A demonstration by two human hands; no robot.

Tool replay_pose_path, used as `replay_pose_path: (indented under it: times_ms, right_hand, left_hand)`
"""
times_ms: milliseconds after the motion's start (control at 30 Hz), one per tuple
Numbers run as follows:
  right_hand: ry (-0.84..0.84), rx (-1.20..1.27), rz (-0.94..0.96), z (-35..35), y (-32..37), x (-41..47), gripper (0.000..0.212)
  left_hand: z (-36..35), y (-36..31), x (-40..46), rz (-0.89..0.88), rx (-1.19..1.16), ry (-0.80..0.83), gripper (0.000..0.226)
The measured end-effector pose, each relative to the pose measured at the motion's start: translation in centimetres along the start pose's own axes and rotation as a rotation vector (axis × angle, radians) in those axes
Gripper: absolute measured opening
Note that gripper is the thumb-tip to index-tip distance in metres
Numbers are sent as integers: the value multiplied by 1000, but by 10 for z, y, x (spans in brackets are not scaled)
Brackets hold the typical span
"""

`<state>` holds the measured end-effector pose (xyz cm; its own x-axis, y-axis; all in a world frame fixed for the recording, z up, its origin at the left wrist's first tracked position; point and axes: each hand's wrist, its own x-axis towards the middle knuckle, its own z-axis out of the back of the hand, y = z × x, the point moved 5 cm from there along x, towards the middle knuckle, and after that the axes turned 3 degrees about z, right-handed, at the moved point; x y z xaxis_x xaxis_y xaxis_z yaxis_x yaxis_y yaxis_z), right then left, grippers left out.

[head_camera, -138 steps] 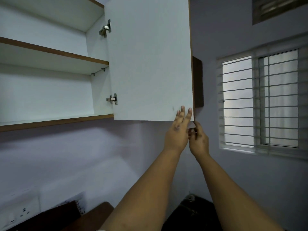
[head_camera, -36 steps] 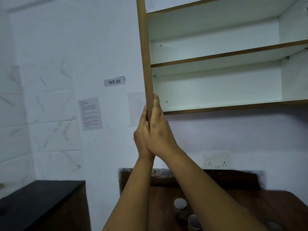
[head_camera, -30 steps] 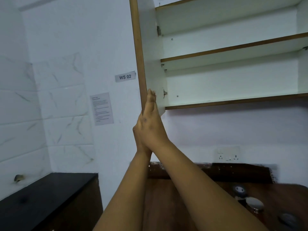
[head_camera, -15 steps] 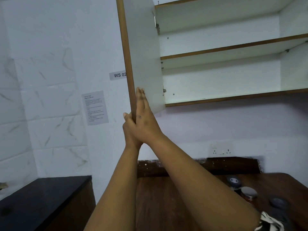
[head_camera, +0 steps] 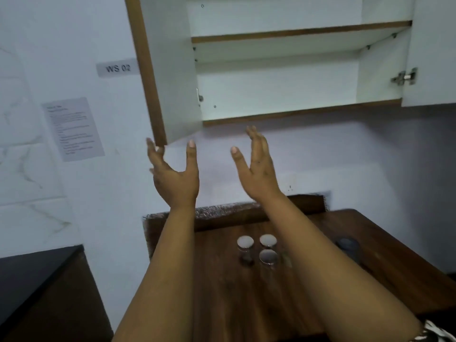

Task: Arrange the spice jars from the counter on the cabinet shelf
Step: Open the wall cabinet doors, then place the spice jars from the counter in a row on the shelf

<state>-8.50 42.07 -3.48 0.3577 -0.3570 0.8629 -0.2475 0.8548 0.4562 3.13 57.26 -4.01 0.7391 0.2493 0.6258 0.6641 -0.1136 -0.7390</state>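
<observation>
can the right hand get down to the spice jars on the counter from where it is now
Probably yes. The right hand is open and holds nothing, and the spice jars stand uncovered on the wooden counter below it, with nothing between.

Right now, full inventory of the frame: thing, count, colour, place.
spice jars: three clearly seen, clear with silver lids, clustered on the wooden counter
dark round object: one, blurred, counter's right side
wooden counter: one, dark brown, below the cabinet
cabinet: one, white inside with brown edging, both doors open, shelves bare
WS 02 label: one, grey, wall left of the cabinet
printed sheet: one, white, wall lower left
wall socket: one, white, partly hidden behind the right wrist
black counter: one, lower left
left hand: open, just below the left door's corner
right hand: open, holding nothing
</observation>
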Motion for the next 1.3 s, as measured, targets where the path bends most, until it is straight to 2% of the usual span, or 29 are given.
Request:
replay_pose_path:
  times_ms: [67, 133, 433, 600, 700, 800, 933, 1133, 1200, 1300]
  right_hand:
    - [20, -61, -92, 15, -41, -16, 62]
    - [37, -122, -163, 30, -79, -35, 61]
    - [112, -331, -518, 84, -233, -139, 60]
    - [243, -386, -704, 84, -311, -197, 61]
    - [391, -398, -778, 64, -344, -233, 62]
    - [599, -401, -740, 42, -367, -257, 67]
    - [780, -374, -727, 18, -396, -261, 74]
    - [660, -260, -646, -25, -418, -231, 69]
    - [704, -232, -642, -47, -420, -225, 74]
    - [895, -255, -588, -86, -423, -224, 91]
  left_hand:
    - [-11, 25, -21, 101, 90, 9, 101]
    - [-27, 53, -50, 153, 153, 77, 103]
    - [-87, 175, -205, 234, 397, 485, 87]
    - [-106, 246, -275, 386, 477, 710, 84]
    - [-112, 287, -312, 495, 557, 790, 88]
    - [-118, 312, -335, 567, 630, 820, 89]
    - [-124, 333, -337, 614, 686, 800, 88]
    - [-116, 353, -320, 612, 731, 746, 79]
    - [-113, 361, -313, 625, 730, 744, 79]
    - [-113, 371, -302, 664, 694, 728, 81]
